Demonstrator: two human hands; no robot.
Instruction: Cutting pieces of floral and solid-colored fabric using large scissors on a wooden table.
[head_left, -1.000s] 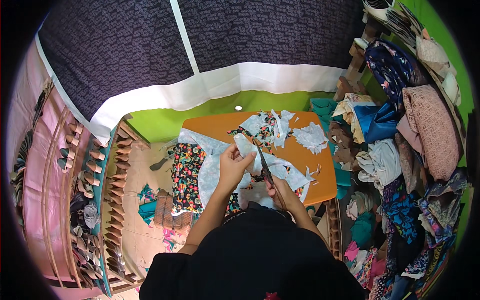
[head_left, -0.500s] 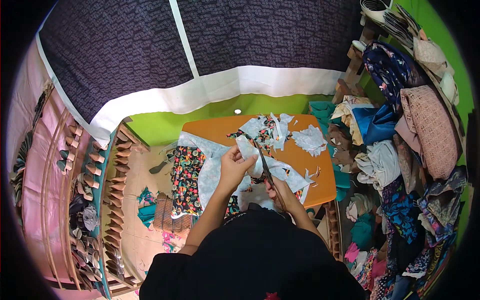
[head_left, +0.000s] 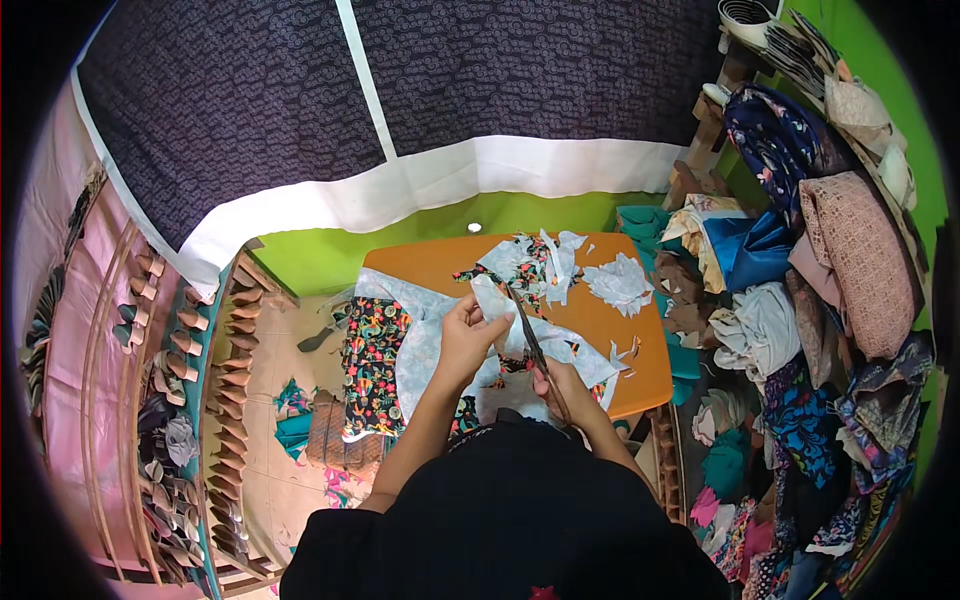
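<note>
My left hand (head_left: 466, 333) pinches a small pale blue piece of cloth (head_left: 492, 297) and holds it up over the orange table (head_left: 640, 345). My right hand (head_left: 563, 385) grips a pair of dark scissors (head_left: 527, 330), whose blades point up and away into that piece. Under both hands lies a light blue patterned cloth (head_left: 425, 345) spread across the table, partly over a black floral fabric (head_left: 372, 365) that hangs off the left edge. Cut scraps (head_left: 560, 265) lie in a heap at the far side of the table.
Stacks of folded and bundled fabrics (head_left: 800, 300) fill the shelves on the right. A dark patterned curtain with a white border (head_left: 400, 150) hangs behind the table. Wooden racks (head_left: 190, 400) line the left side. Fabric offcuts (head_left: 300, 420) lie on the tiled floor.
My left hand has lifted the pale piece slightly higher and turned it, while the scissors have advanced up along it. The table and scraps have stayed in place.
</note>
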